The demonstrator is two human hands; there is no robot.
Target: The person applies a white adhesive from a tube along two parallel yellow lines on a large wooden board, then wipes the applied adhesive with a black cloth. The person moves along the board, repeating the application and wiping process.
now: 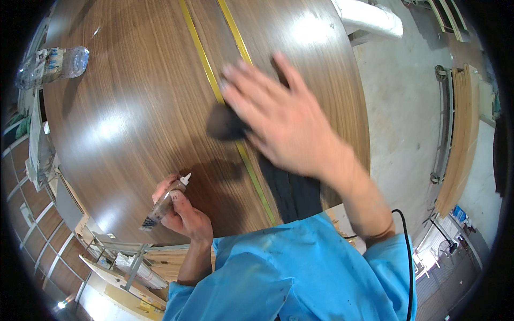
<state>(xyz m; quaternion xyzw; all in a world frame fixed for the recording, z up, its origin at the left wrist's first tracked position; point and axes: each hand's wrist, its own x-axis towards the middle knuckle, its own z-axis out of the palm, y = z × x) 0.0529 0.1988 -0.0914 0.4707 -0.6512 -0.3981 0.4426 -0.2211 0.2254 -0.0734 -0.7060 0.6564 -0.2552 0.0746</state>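
Observation:
My right hand is over the wood-grain panel, blurred by motion. Its fingers stretch to the far left across two gold strips. A black cloth is bunched at the thumb side and under the palm, and its tail trails to the panel's near edge. What the thumb does is hidden. Low on the left, my left hand is closed around a small clear squeeze bottle. The bottle's white nozzle tips up and to the right, above the panel.
A large clear plastic bottle is by the panel's far left edge. White wrapped rolls are beyond the far right corner. Stacked boards stand on the right across the grey floor. A black cable hangs beside my right arm.

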